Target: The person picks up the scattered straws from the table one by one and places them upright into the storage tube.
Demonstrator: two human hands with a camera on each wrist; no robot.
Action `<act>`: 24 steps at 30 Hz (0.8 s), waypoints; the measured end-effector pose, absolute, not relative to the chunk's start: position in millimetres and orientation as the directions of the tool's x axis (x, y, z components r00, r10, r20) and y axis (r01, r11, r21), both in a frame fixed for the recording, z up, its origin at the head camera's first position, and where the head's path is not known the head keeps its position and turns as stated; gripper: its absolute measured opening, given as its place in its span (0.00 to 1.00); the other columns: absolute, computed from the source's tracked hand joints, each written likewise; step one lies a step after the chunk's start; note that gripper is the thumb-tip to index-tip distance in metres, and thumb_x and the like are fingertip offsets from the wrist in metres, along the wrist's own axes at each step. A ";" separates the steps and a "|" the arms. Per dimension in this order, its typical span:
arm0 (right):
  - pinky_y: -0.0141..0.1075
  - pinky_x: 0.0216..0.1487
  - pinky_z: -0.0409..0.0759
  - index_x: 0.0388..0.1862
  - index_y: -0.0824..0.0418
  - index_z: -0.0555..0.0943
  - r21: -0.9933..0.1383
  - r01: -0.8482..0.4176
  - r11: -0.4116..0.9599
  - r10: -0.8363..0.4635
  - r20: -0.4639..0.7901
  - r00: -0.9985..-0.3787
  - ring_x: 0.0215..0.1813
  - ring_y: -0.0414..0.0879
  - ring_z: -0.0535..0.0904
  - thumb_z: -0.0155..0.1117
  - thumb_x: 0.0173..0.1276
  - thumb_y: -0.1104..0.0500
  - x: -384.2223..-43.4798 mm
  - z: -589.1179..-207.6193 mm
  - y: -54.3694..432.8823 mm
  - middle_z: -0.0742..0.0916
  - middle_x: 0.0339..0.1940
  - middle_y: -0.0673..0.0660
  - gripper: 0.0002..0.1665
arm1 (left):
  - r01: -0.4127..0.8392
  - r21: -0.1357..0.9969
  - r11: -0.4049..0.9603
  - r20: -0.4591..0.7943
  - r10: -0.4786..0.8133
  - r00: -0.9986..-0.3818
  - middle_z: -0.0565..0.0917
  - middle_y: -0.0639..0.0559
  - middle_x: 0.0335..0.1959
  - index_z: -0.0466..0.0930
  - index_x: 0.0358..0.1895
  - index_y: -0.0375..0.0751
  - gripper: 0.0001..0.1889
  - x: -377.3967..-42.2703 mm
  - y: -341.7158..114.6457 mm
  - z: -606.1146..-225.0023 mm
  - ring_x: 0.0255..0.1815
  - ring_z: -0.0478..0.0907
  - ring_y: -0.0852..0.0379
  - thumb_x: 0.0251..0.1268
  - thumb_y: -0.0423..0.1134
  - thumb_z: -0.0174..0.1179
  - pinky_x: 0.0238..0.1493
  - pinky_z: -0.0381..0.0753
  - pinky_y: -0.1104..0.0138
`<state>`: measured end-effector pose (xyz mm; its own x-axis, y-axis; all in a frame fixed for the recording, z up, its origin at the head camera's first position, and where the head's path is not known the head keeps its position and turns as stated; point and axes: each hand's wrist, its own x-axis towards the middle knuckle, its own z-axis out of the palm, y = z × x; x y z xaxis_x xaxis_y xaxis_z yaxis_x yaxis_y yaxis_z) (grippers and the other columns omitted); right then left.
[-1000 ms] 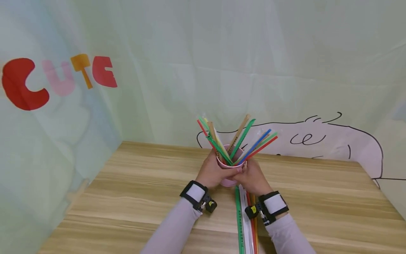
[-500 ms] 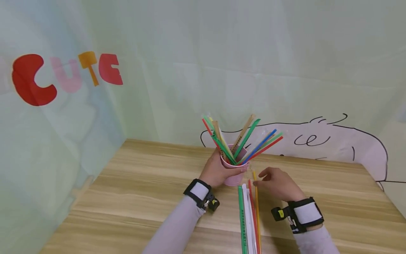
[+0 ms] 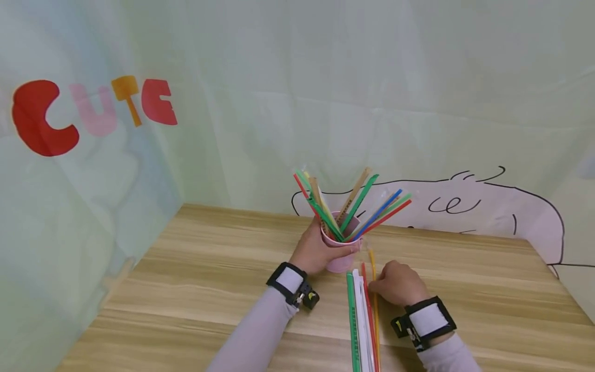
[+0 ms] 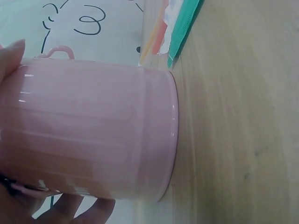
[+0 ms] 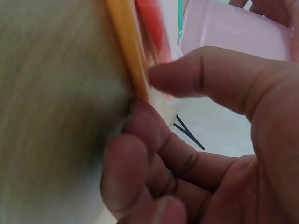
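Note:
A pink cup (image 3: 339, 264) with a small side loop stands on the table, full of colourful drinking straws (image 3: 355, 212) that fan out over its rim. My left hand (image 3: 318, 250) grips it from the left, thumb across the front; in the left wrist view the fingers (image 4: 70, 205) curl round its far side. In front of the cup lies a row of straws: green (image 3: 353, 320), white (image 3: 362, 320), red (image 3: 369, 315) and yellow (image 3: 375, 310). My right hand (image 3: 401, 283) pinches the yellow straw near its far end, thumb (image 5: 175, 77) on one side and curled fingertips on the other.
The wooden table (image 3: 223, 268) stretches out on both sides of the straws. A pale printed backdrop (image 3: 279, 103) hangs behind and at the left, with coloured letters (image 3: 158, 102) and a line-drawn figure (image 3: 488, 209).
My right hand has let go of the cup, moved right and then down to the yellow straw. The left hand has kept its grip on the cup.

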<state>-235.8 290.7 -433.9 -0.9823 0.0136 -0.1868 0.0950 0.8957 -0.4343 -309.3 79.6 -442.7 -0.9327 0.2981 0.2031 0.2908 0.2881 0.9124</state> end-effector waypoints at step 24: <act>0.41 0.40 0.90 0.49 0.67 0.69 -0.973 -0.146 0.177 -0.098 0.130 -0.987 0.34 0.48 0.91 0.53 0.83 0.58 -211.9 -345.7 343.5 0.92 0.35 0.54 0.11 | 0.303 0.906 0.296 0.208 0.314 -0.926 0.80 0.54 0.65 0.65 0.74 0.56 0.47 -311.3 78.7 -445.2 0.67 0.77 0.56 0.50 0.55 0.81 0.73 0.73 0.54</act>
<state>-211.9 343.5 -345.7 -0.9867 -0.0984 0.1297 -0.1456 0.1771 -0.9734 -311.3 78.7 -445.2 -0.9265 0.3139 0.2075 0.3031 0.2955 0.9060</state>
